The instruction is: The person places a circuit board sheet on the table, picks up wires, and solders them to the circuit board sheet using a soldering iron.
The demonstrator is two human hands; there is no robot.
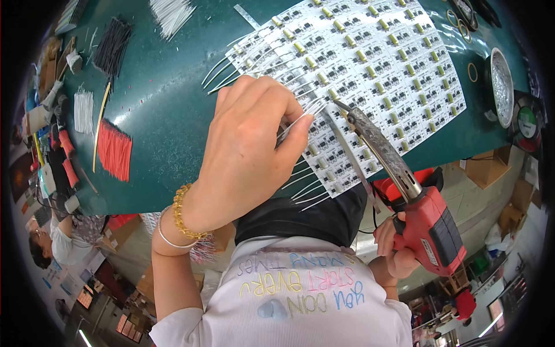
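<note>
A large white circuit board panel (457, 106), covered with rows of small black and yellow parts, lies on the green table. My left hand (248, 144) is over its left side, pinching thin white wires (314, 108) between thumb and fingers. In my right hand (396, 248) is a red soldering gun (433, 231), gripped by the handle. Its narrow tip points at the board close to the pinched wire ends; actual contact cannot be made out. Across the board, between my hands, runs a flat metal strip (347, 144). More white wires (303, 188) stick out from the board's left and near edges.
Bundles of red wires (115, 151), black wires (113, 49) and white wires (84, 110) lie on the left of the table. To the right are a metal bowl (502, 87), a spool (527, 122) and rubber bands (473, 72). Another person (60, 243) is at far left.
</note>
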